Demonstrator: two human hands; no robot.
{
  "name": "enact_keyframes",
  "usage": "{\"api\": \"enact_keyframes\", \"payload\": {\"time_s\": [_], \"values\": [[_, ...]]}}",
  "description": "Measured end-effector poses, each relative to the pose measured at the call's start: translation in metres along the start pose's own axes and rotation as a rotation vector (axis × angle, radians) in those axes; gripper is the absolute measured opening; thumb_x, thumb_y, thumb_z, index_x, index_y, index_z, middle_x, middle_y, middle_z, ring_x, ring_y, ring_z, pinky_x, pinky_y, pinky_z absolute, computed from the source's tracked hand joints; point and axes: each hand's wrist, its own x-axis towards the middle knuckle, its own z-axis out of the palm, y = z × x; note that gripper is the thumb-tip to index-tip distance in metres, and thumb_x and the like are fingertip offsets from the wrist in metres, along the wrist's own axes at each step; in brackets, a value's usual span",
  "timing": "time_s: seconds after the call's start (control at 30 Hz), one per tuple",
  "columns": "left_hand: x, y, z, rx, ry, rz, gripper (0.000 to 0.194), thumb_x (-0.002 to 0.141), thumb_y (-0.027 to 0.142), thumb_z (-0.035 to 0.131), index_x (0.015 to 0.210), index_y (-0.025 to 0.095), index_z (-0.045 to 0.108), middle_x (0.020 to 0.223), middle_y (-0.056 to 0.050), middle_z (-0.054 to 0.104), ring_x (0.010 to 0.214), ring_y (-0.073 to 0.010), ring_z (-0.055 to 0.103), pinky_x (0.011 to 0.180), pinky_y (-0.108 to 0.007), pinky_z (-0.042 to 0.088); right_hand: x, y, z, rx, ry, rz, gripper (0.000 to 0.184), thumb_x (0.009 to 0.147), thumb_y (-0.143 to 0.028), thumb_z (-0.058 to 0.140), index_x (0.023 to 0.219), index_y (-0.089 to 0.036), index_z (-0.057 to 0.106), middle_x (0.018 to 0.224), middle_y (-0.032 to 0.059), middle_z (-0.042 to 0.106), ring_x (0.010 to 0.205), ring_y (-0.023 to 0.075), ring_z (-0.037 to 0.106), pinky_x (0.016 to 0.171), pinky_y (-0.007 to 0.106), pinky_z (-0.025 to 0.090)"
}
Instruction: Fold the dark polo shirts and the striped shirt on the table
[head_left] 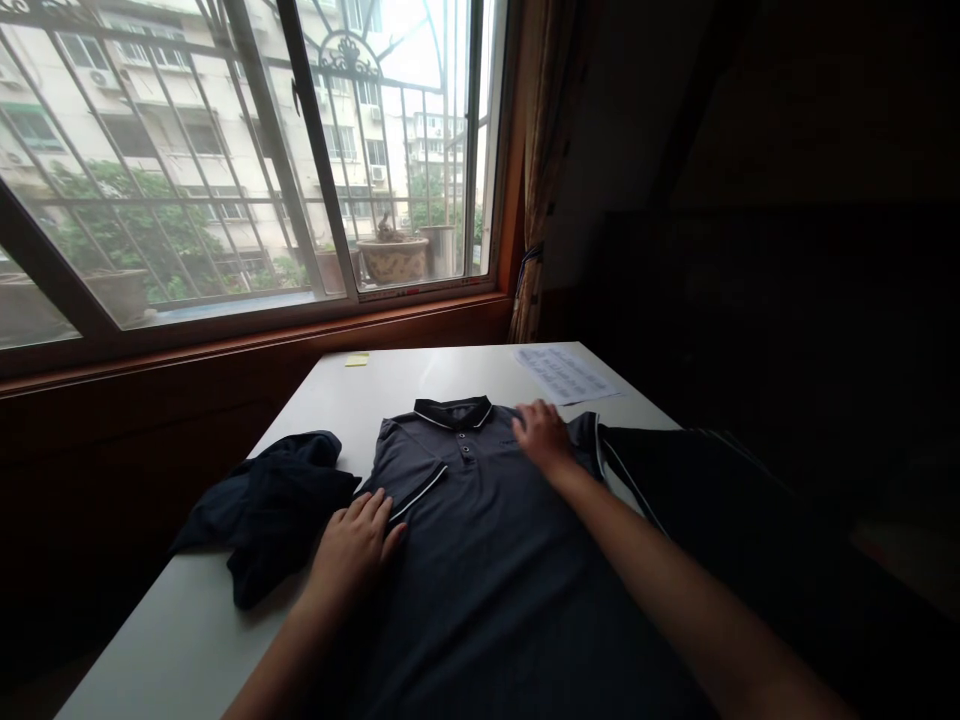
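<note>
A dark grey polo shirt (480, 530) lies front side up on the white table, its black collar (453, 412) toward the window. White piping edges the collar and sleeves. My left hand (361, 530) rests with fingers apart on the shirt's left side, by the sleeve (420, 490) that is folded in over the front. My right hand (543, 436) lies on the shirt's right shoulder, fingers spread, near the other sleeve (586, 436), which points outward. Neither hand grips anything that I can see.
A crumpled dark garment (281, 500) lies at the table's left edge. Dark cloth with a white line (690, 480) covers the right side. Printed paper (568, 374) and a yellow note (357, 360) lie at the far end of the white table (435, 370). A window (225, 170) stands behind.
</note>
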Motion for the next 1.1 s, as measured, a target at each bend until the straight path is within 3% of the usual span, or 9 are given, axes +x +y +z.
{"api": "enact_keyframes", "payload": {"time_s": [0.1,0.2,0.27,0.37,0.47,0.57,0.83,0.97,1.1], "values": [[0.005,0.004,0.001,-0.023,0.087,0.034,0.045,0.100,0.045,0.046,0.131,0.018,0.065,0.146,-0.013,0.056,0.132,-0.0319,0.054,0.105,-0.048,0.049,0.011,0.065,-0.023,-0.166,0.094,0.317,0.046,0.095,-0.043,0.050,0.128,-0.013,0.060,0.128,0.0227,0.053,0.119,0.0377,0.046,0.094,0.048,0.043],[0.008,0.007,0.010,-0.088,0.137,0.136,0.049,0.100,0.044,0.046,0.141,0.019,0.055,0.157,-0.011,0.042,0.145,-0.0303,0.039,0.117,-0.050,0.037,0.011,0.116,-0.032,-0.231,0.055,0.478,0.055,0.089,-0.056,0.056,0.117,-0.010,0.066,0.127,0.0268,0.053,0.117,0.0420,0.046,0.089,0.051,0.044],[0.009,0.008,0.016,-0.133,0.111,0.195,0.050,0.101,0.042,0.045,0.146,0.020,0.049,0.160,-0.010,0.038,0.149,-0.0293,0.031,0.120,-0.052,0.033,0.007,0.135,-0.032,-0.193,-0.035,0.459,0.054,0.087,-0.061,0.057,0.107,-0.013,0.071,0.123,0.0266,0.056,0.116,0.0418,0.048,0.088,0.051,0.044],[0.009,0.009,0.023,-0.193,0.045,0.234,0.049,0.103,0.039,0.042,0.149,0.022,0.046,0.160,-0.009,0.037,0.150,-0.0282,0.028,0.120,-0.052,0.032,0.006,0.143,-0.026,-0.110,-0.126,0.318,0.037,0.088,-0.051,0.060,0.092,-0.017,0.074,0.113,0.0211,0.065,0.113,0.0361,0.053,0.090,0.045,0.043],[0.007,0.008,0.025,-0.230,0.032,0.226,0.047,0.103,0.037,0.041,0.148,0.023,0.047,0.159,-0.008,0.040,0.149,-0.0276,0.030,0.120,-0.052,0.032,0.012,0.135,-0.024,-0.071,-0.130,0.239,0.026,0.091,-0.040,0.057,0.091,-0.019,0.072,0.101,0.0132,0.071,0.103,0.0281,0.061,0.087,0.036,0.045],[0.006,0.006,0.028,-0.246,0.052,0.223,0.046,0.103,0.037,0.042,0.146,0.025,0.050,0.157,-0.008,0.043,0.148,-0.0274,0.034,0.120,-0.052,0.033,0.019,0.120,-0.029,-0.010,-0.132,0.194,0.027,0.096,-0.039,0.050,0.105,-0.020,0.067,0.098,0.0102,0.073,0.091,0.0242,0.066,0.076,0.030,0.045],[0.007,0.006,0.030,-0.232,0.049,0.223,0.046,0.102,0.037,0.043,0.146,0.026,0.050,0.157,-0.007,0.043,0.145,-0.0273,0.039,0.119,-0.051,0.034,0.020,0.071,-0.059,-0.025,-0.087,-0.042,0.030,0.101,-0.033,0.042,0.124,-0.025,0.060,0.117,0.0086,0.071,0.097,0.0245,0.068,0.077,0.030,0.045],[0.006,0.005,0.030,-0.234,0.052,0.222,0.047,0.102,0.035,0.044,0.147,0.028,0.049,0.157,-0.007,0.043,0.145,-0.0274,0.038,0.119,-0.051,0.035,0.009,0.036,-0.066,-0.089,-0.165,-0.178,0.034,0.101,-0.032,0.040,0.129,-0.030,0.059,0.123,0.0070,0.067,0.096,0.0236,0.068,0.080,0.031,0.047],[0.005,0.005,0.031,-0.237,0.048,0.226,0.046,0.102,0.036,0.043,0.148,0.027,0.048,0.158,-0.006,0.042,0.146,-0.0264,0.037,0.119,-0.050,0.034,-0.014,-0.002,-0.055,-0.076,-0.269,-0.311,0.040,0.100,-0.027,0.043,0.137,-0.029,0.055,0.124,0.0094,0.065,0.096,0.0235,0.068,0.080,0.031,0.048]]}}
